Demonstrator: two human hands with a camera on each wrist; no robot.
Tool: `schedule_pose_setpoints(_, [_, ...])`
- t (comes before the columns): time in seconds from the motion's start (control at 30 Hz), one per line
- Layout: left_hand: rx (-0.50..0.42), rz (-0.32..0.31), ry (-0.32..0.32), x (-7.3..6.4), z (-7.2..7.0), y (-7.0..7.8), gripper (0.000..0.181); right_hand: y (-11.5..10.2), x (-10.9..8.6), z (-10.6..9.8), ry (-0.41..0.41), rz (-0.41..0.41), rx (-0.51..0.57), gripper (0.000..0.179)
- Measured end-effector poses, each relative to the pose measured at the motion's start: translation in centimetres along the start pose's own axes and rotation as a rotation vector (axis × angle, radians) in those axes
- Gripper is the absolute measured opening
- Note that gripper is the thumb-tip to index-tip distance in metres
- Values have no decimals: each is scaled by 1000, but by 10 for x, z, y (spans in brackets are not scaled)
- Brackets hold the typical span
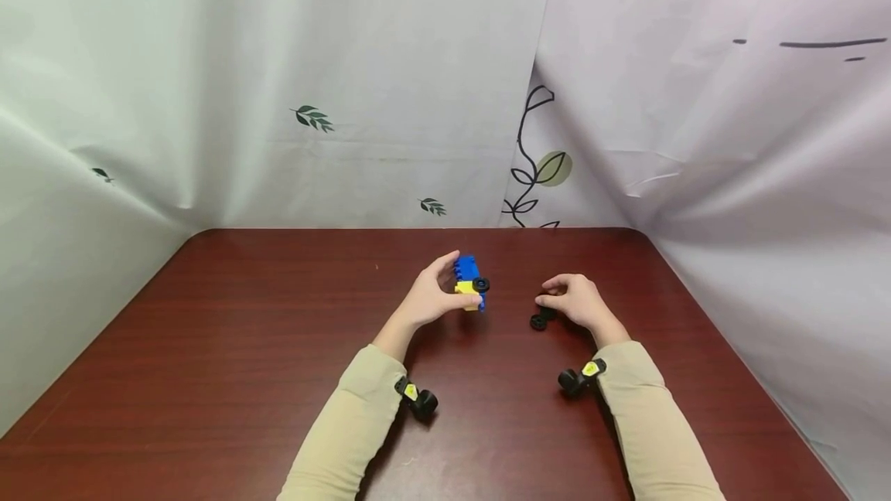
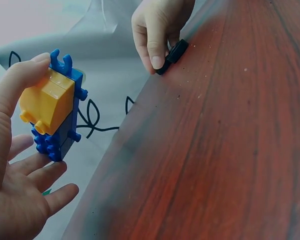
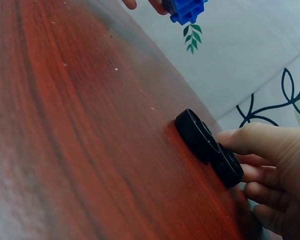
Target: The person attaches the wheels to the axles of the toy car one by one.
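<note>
Pinching a blue-and-yellow block toy (image 1: 468, 280) between thumb and fingertips, the left grip (image 1: 430, 300) holds it raised above the surface (image 1: 244, 377). The left wrist view shows details the head view is too distant to give: a yellow part (image 2: 52, 100) under the thumb, a blue clip (image 2: 61, 64) at the toy's top end, and two bare blue pegs (image 2: 82, 94) along one side. The head view, in turn, shows a black wheel (image 1: 480, 284) against the toy just above the left thumb; it looks mounted there, though at that size the attachment is hard to confirm.

Across from the left grip, near the far right of the surface, the right grip (image 1: 576, 300) has thumb and fingers closed on a small black tyre (image 3: 226, 170). The right wrist view separates this from a second tyre (image 3: 196, 134), which touches it just beyond the thumb tip; in the head view the fingers partly cover the pair. Behind both grips, beige sleeves (image 1: 348, 424) carry black wrist cameras (image 1: 421, 404). Beyond them hangs pale cloth (image 1: 418, 60) printed with leaves.
</note>
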State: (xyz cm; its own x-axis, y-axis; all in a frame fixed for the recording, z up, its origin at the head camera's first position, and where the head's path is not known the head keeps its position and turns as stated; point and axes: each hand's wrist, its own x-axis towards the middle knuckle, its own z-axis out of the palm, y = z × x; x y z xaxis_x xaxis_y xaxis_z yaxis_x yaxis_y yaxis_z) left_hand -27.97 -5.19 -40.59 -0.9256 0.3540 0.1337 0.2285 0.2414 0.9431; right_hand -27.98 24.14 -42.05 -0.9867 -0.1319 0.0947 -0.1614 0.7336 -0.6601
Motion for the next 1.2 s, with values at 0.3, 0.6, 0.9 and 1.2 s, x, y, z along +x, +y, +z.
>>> schedule_pose_setpoints(0.3, [-10,-1,-10,1,1,-3,91,-3,-1,2,8,14,-20,31])
schedule_pose_setpoints(0.6, [-13,-6,-10,0,1,-3,91,-3,1,5,18,11,-36,31])
schedule_pose_setpoints(0.9, [-7,5,-12,1,-1,-1,90,-10,2,6,57,-15,-46,29])
schedule_pose_setpoints(1.2, [-5,12,-33,-2,1,-2,90,-16,1,6,90,-38,-42,30])
